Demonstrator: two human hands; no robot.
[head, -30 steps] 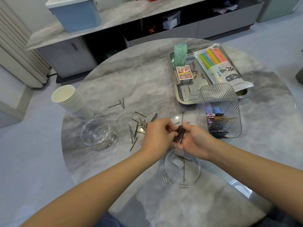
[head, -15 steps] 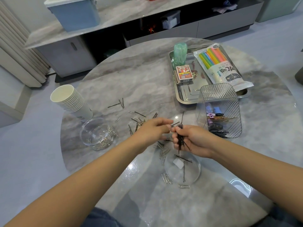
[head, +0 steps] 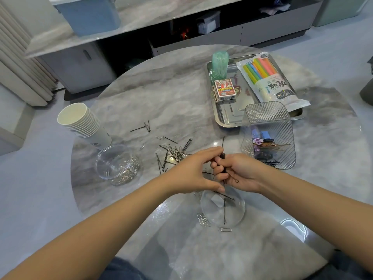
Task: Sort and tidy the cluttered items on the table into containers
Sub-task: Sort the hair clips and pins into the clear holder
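Note:
My right hand grips a bundle of black bobby pins upright above the table's middle. My left hand is spread beside it, with the index fingertip touching the top of the bundle and the thumb stretched out below. More bobby pins and paper clips lie scattered just left of the hands. A clear round bowl holds paper clips. Hair clips and bobby pins lie in a ribbed clear box to the right. A clear round dish under the hands carries two bobby pins.
A stack of paper cups stands at the left edge. A steel tray at the back right holds a card box, a pack of coloured straws and a green roll. Loose paper clips lie near the dish.
The right hand has closed tighter round the bobby pins and turned them upright. The left hand has gone from pinching at the bundle to spreading open against it.

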